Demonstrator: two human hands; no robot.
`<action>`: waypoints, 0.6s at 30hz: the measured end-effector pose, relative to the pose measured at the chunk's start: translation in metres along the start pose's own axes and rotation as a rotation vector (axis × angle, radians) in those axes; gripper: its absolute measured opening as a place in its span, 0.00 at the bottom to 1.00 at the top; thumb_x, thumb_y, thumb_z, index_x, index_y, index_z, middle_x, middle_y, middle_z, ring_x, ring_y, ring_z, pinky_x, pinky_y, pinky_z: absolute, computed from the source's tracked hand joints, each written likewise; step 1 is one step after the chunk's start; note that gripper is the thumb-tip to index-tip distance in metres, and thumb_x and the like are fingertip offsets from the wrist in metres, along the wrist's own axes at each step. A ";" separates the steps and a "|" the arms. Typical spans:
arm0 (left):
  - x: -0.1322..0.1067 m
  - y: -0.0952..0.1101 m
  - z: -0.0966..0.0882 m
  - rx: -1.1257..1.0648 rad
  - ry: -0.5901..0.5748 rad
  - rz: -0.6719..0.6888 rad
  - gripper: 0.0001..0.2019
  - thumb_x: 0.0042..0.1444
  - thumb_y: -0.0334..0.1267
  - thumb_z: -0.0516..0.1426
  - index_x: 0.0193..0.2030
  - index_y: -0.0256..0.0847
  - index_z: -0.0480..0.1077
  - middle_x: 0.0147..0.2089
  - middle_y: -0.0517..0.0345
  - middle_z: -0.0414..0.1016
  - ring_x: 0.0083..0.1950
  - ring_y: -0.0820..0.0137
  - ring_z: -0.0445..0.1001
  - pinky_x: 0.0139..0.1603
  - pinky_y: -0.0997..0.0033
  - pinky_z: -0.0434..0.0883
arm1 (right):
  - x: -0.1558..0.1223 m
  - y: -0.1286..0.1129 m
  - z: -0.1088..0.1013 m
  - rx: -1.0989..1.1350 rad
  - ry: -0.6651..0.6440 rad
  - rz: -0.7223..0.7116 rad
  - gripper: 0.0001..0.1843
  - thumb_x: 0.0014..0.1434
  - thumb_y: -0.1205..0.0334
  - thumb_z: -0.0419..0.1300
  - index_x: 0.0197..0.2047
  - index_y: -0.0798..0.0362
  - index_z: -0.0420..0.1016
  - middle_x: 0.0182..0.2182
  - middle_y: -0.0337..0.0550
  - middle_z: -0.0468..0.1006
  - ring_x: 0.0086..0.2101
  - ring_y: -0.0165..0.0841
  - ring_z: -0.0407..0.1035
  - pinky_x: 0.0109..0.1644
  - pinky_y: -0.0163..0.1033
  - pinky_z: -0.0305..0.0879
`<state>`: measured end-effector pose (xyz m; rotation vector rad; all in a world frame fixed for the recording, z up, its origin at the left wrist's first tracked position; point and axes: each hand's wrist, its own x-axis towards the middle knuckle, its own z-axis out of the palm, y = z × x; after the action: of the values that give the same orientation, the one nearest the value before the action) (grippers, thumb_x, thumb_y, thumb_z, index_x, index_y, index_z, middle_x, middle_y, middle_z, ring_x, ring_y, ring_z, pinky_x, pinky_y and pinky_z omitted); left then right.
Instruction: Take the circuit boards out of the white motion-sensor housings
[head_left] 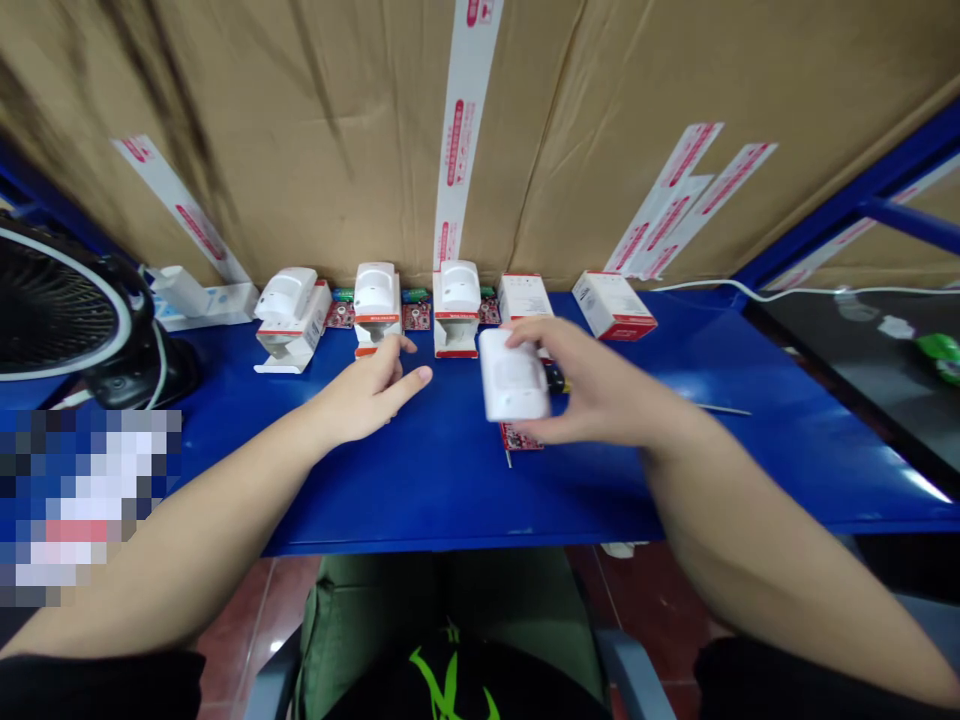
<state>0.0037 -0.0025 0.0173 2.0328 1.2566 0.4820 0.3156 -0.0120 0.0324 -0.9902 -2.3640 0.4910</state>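
Note:
My right hand (592, 390) is closed around a white motion sensor (517, 375), holding it over the blue table (450, 470). Below the sensor, a red circuit board (523, 437) shows in part, with a thin metal shaft beside it. A black and yellow handle (556, 378) is partly hidden behind my right fingers. My left hand (375, 390) holds nothing; its thumb and forefinger are apart, just in front of an opened small box (377, 330). On that box rests another white sensor (376, 287).
Two more sensors, (289, 295) left and another sensor (458, 287) right, sit on opened boxes. Red boards (416, 317) and green batteries (415, 296) lie between. Closed boxes, including a white-red box (615, 305), stand right. A black fan (67, 310) is at left, a thin rod (724, 409) at right.

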 end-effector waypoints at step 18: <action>0.007 -0.007 -0.002 0.239 -0.147 0.074 0.19 0.71 0.54 0.53 0.51 0.40 0.74 0.28 0.62 0.71 0.29 0.66 0.72 0.36 0.65 0.66 | 0.031 0.112 -0.085 -0.192 -0.069 0.311 0.43 0.48 0.52 0.75 0.65 0.50 0.68 0.59 0.60 0.80 0.54 0.61 0.78 0.57 0.64 0.79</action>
<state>0.0010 0.0063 0.0132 2.2754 1.2000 0.2192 0.4089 0.0960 0.0525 -1.4638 -2.3601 0.4219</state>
